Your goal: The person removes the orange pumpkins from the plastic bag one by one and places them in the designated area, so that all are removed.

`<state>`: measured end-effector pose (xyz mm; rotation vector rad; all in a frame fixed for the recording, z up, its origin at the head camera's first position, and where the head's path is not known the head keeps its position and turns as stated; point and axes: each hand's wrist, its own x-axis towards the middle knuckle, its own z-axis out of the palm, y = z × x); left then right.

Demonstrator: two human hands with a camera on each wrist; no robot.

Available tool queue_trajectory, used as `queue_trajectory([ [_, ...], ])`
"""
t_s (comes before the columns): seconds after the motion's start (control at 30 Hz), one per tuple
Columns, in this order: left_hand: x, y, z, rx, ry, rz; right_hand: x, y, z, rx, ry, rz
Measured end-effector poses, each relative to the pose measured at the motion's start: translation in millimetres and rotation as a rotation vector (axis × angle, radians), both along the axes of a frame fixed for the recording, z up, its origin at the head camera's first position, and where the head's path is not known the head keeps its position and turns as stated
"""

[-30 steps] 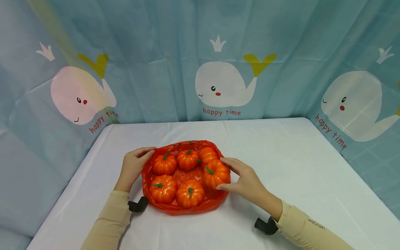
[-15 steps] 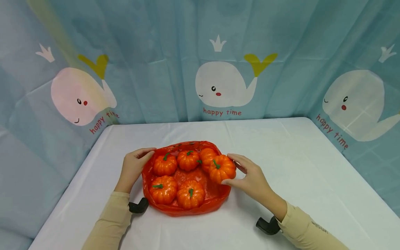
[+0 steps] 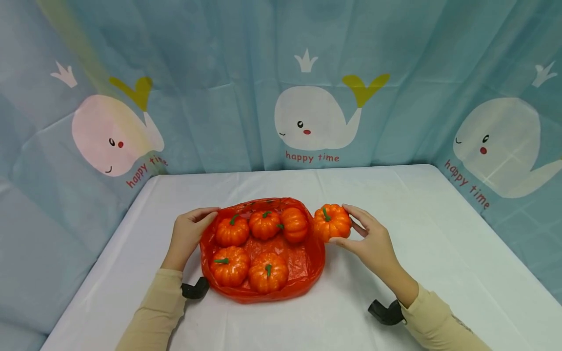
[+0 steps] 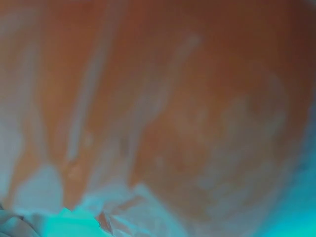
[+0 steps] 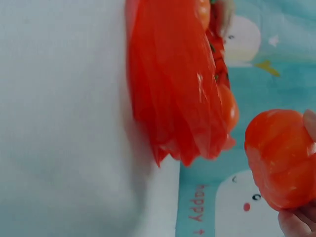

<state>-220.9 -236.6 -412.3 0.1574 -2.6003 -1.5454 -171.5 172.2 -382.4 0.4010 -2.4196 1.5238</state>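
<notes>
A red plastic bag (image 3: 313,265) stands with its mouth wide, rolled into a low bowl shape, and several small orange pumpkins with green stems sit inside, one of them a front pumpkin (image 3: 268,273). My left hand (image 3: 188,235) holds the bag's rim at its far left corner, between thumb and fingers. Just beyond the right rim, my right hand (image 3: 372,238) grips another orange pumpkin (image 3: 335,223), thumb in front and fingers behind. The right wrist view shows this held pumpkin (image 5: 281,158) apart from the bag. Blurred red-orange plastic (image 4: 197,123) fills most of the left wrist view.
A white cloth (image 3: 417,229) covers the table. Blue curtains (image 3: 228,87) printed with whales hang behind and along both sides. A black wrist mount (image 3: 386,313) sits under the right wrist, another black mount (image 3: 195,288) by the left.
My right hand has lifted one pumpkin out of the bag and carried it right and away, past the rim, uncovering the pumpkin behind it. My left hand has stayed at the rim.
</notes>
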Motion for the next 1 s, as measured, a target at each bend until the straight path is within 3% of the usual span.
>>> queue_trajectory([
  [0.63, -0.8, 1.5, 1.3, 0.013, 0.021, 0.012, -23.1, 27, -10.2, -0.107, -0.148, -0.182],
  [1.0, 1.8, 0.6, 1.7, 0.006, 0.009, 0.011, -37.3, 34, -22.9, -0.193, -0.233, -0.205],
])
